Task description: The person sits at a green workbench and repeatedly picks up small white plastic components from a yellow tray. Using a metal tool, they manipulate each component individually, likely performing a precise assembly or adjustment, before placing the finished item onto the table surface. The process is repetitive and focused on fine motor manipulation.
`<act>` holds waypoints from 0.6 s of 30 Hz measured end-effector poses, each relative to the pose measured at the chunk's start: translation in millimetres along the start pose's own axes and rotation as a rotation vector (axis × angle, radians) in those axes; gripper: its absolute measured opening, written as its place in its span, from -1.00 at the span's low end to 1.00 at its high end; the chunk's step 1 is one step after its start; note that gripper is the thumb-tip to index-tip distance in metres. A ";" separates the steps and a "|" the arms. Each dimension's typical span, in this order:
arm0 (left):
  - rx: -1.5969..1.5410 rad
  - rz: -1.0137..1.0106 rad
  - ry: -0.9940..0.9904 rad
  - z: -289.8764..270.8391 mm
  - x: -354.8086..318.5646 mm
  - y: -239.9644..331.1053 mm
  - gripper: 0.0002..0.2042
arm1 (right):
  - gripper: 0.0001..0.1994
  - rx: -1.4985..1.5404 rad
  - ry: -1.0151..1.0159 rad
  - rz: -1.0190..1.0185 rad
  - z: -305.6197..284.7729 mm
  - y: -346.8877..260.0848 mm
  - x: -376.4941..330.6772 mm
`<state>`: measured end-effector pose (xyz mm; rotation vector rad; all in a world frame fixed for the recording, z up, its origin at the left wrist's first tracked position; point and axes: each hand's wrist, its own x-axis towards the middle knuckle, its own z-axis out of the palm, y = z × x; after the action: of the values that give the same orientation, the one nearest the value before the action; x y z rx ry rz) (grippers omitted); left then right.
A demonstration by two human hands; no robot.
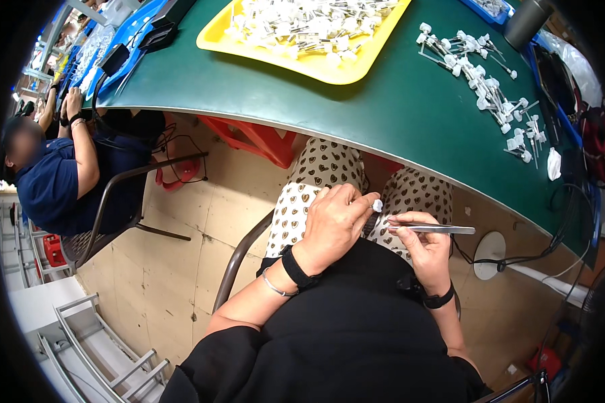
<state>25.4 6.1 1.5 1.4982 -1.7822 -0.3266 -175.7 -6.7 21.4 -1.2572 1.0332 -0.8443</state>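
Observation:
My left hand (335, 221) is over my lap and pinches a small white plastic part (378, 205) between thumb and fingertips. My right hand (425, 250) is just to its right and grips metal tweezers (431, 230), which lie flat with one end beside the white part and the other pointing right. Both hands hover above my patterned trousers, below the edge of the green table (383, 114). A black band sits on each wrist and a thin bracelet on the left one.
A yellow tray (319, 64) full of small white parts stands on the table's far side. Several white parts with metal pins (494, 91) lie scattered at the right. A grey cup (526, 23) stands far right. Another seated person (54, 174) works at left.

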 end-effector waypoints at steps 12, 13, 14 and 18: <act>0.113 0.113 -0.024 -6.7 1.8 10.9 -0.72 | -0.84 -0.001 0.021 -0.024 -1.6 1.2 -3.8; 0.114 0.118 -0.022 -7.2 1.9 11.5 -0.72 | -0.84 -0.005 0.022 -0.023 -1.9 1.3 -4.2; 0.115 0.123 -0.020 -7.8 2.0 12.0 -0.71 | -0.84 -0.009 0.023 -0.023 -2.1 1.3 -4.6; 0.121 0.134 -0.020 -10.9 2.7 15.5 -0.71 | -0.84 -0.011 0.023 -0.029 -1.6 -1.6 -5.7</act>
<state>21.7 10.9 19.6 1.4526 -1.9373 -0.1695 -179.0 -2.2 23.8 -1.2772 1.0419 -0.8783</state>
